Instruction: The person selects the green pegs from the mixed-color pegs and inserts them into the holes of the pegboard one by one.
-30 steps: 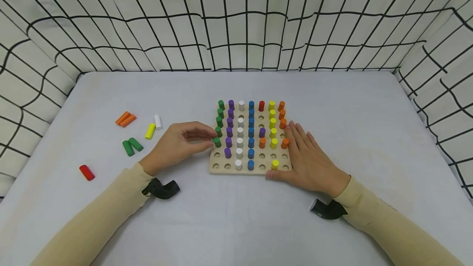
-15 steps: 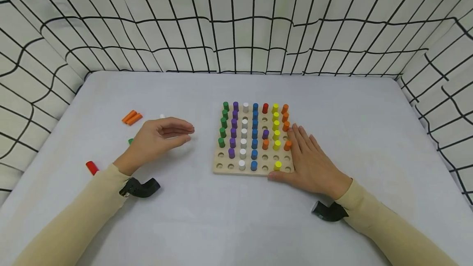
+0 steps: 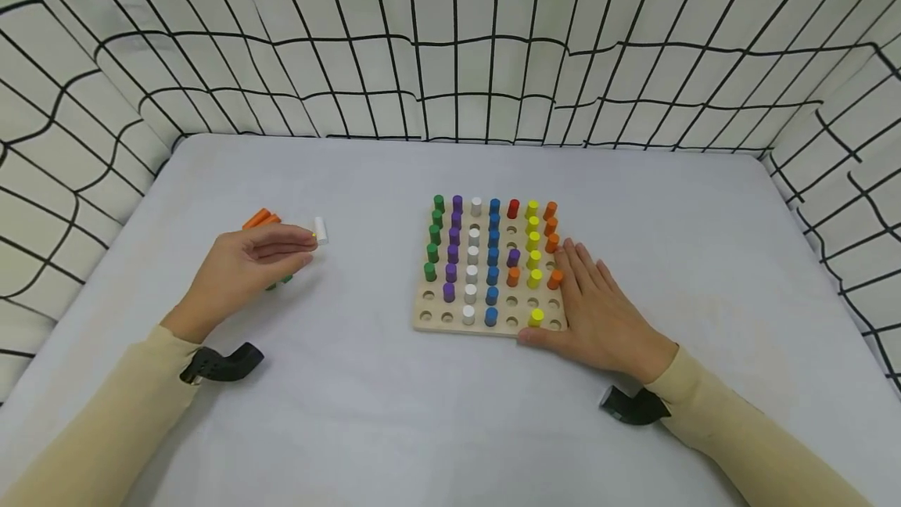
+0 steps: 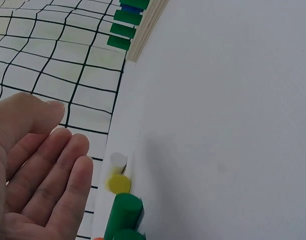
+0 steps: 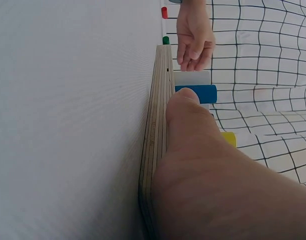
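Observation:
My left hand (image 3: 242,268) hovers over the loose pegs on the left, fingers gently bent, with a gap between thumb and fingertips and nothing held. By its fingertips lies a white peg (image 3: 321,230); a yellow peg (image 4: 119,183) shows beside it in the left wrist view, mostly covered in the head view. Green pegs (image 4: 124,210) lie partly hidden below the hand. My right hand (image 3: 605,315) rests flat against the right side of the wooden pegboard (image 3: 436,307), its thumb along the front edge. Upright colored pegs stand in columns on the board.
Two orange pegs (image 3: 259,218) lie behind the left hand. A red peg (image 5: 164,12) shows at the top of the right wrist view. White cloth (image 3: 394,413) covers the table, and a black wire grid (image 3: 450,45) rises along its back and sides.
My left hand has left the green column of the board and moved left to the loose white and yellow pegs. The right hand stays on the board; the head view has shifted slightly.

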The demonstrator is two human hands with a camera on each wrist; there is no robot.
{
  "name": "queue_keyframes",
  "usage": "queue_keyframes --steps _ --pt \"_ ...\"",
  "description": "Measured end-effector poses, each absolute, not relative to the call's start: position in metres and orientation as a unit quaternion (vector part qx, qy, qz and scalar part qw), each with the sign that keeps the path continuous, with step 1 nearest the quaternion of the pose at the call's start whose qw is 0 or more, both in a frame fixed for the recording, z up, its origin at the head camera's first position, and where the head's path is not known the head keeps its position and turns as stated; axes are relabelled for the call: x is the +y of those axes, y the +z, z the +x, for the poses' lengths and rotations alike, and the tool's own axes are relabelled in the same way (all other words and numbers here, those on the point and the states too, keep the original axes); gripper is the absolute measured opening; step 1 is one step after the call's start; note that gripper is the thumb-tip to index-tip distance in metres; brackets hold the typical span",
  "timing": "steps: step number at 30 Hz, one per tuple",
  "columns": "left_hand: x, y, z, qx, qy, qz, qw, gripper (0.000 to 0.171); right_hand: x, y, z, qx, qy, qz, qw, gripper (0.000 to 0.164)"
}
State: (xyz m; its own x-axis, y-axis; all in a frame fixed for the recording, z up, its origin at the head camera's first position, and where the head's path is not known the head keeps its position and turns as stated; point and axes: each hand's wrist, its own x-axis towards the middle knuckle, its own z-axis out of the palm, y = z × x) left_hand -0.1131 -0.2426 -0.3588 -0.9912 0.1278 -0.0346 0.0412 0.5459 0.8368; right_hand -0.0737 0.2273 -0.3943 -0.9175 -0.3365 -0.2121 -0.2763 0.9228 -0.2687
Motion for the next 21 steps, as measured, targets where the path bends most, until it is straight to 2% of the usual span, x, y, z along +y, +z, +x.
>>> queue_keyframes --steps 10,21 --pt "-0.271 -0.364 -0.111 0.898 0.439 0.036 0.026 0.039 0.228 -0.394 -0.072 0.972 -0.118 -0.158 0.125 0.134" --pt "-0.296 -0.368 -0.107 0.906 0.419 0.014 0.053 0.049 0.225 -0.393 -0.072 0.972 -0.125 -0.159 0.123 0.133"
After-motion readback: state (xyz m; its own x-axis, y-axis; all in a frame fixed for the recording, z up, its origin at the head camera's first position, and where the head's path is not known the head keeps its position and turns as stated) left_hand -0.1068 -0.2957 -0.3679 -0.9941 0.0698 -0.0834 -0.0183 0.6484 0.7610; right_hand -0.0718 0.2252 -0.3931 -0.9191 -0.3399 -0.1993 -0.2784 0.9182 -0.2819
